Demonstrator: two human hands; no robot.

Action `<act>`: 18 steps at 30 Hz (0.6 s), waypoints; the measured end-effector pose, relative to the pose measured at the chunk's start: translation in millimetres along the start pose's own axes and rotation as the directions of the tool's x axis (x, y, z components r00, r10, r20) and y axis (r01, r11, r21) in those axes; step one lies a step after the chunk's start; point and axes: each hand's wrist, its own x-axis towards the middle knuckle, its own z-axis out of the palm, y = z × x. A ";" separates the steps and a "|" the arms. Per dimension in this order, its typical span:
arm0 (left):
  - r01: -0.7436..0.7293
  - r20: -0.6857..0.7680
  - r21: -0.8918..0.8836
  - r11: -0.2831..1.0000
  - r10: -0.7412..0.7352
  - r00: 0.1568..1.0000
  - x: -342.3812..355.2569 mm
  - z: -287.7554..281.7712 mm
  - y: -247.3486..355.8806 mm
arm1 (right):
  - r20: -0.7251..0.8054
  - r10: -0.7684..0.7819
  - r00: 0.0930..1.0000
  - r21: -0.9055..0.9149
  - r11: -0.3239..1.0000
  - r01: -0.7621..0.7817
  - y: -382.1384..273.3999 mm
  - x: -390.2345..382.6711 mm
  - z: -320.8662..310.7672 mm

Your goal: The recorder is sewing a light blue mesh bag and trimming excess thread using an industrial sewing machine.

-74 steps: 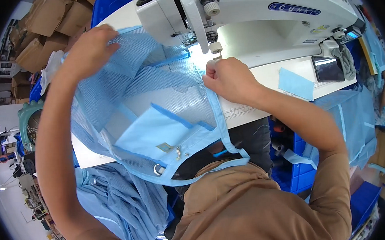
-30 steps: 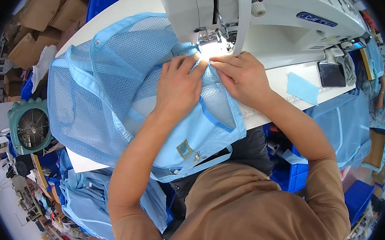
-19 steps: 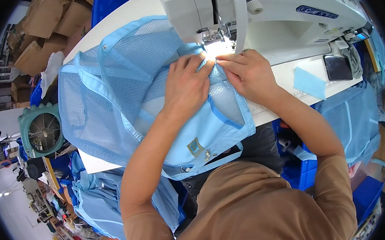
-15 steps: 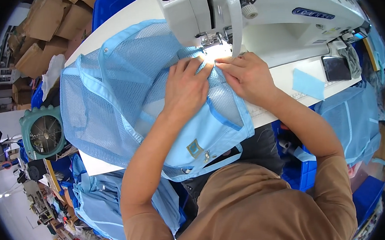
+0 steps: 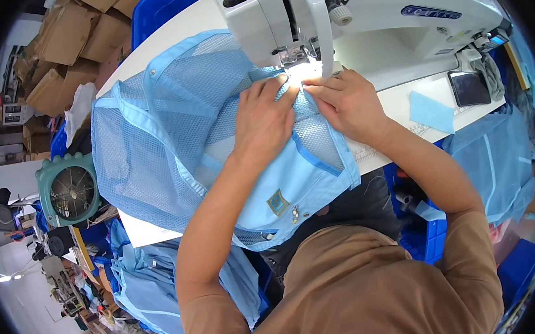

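A light blue mesh bag with solid blue trim is spread over the sewing table, one part of it under the lit presser foot area of a white sewing machine. Just in front of the needle, my left hand presses the bag's cloth with bent fingers close together. Beside it on the right, my right hand pinches the same cloth near its edge. The bag's solid panel, with a small square patch and a metal clasp, hangs toward my lap. Glare hides the needle and the stitching.
A loose blue cloth piece and a dark phone lie on the table at right. More blue mesh pieces hang beyond its edge. A green fan and cardboard boxes stand at left.
The whole view has shifted slightly. Both hands remain on the cloth before the needle. The strap loop that hung at the bag's lower edge no longer shows.
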 end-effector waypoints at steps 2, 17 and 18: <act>0.003 0.004 0.000 1.000 -0.003 1.000 -0.5 -1.4 -1.2 | -0.002 -0.006 1.000 0.004 1.000 0.006 -1.1 0.4 -0.8; -0.029 -0.009 -0.023 0.999 0.029 1.000 4.9 -0.8 -6.7 | 0.010 0.002 1.000 -0.017 1.000 -0.002 3.7 -1.5 0.3; -0.030 -0.009 -0.023 0.999 0.029 1.000 4.9 -0.2 -7.3 | 0.002 -0.002 1.000 -0.013 1.000 0.002 3.7 -1.8 0.8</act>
